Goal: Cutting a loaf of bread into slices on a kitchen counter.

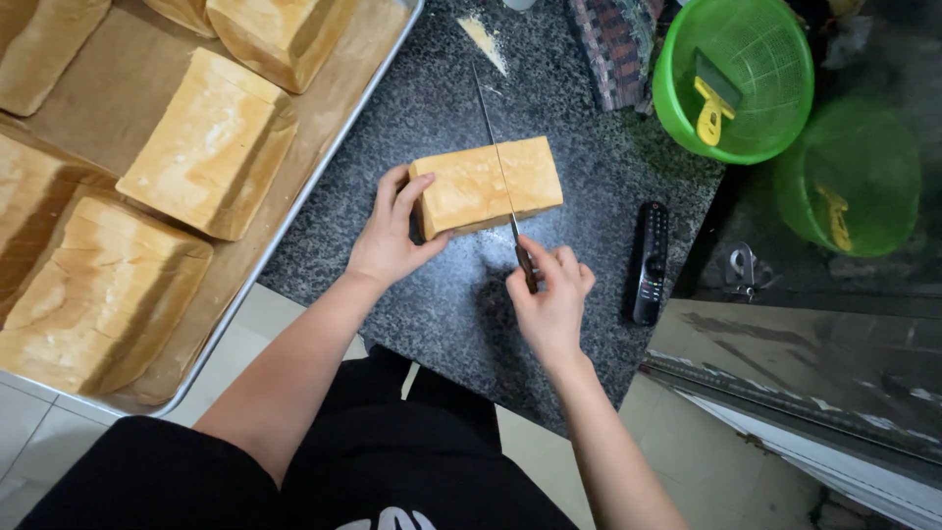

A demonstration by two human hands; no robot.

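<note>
A golden block of bread (pixel 486 186) lies on the dark speckled stone counter (pixel 442 304). My left hand (pixel 391 234) grips its left end, thumb on the front, fingers on top. My right hand (pixel 551 299) is shut on the dark handle of a long thin knife (pixel 498 157). The blade lies across the top of the bread, a little right of its middle, with its tip pointing away from me.
At the left, a metal tray (pixel 294 211) lined with brown paper holds several whole loaves (pixel 211 142). A black remote control (pixel 650 260) lies right of the bread. A green basket (pixel 736 74) with a yellow tool stands at the back right. Crumbs (pixel 486 41) lie beyond the knife tip.
</note>
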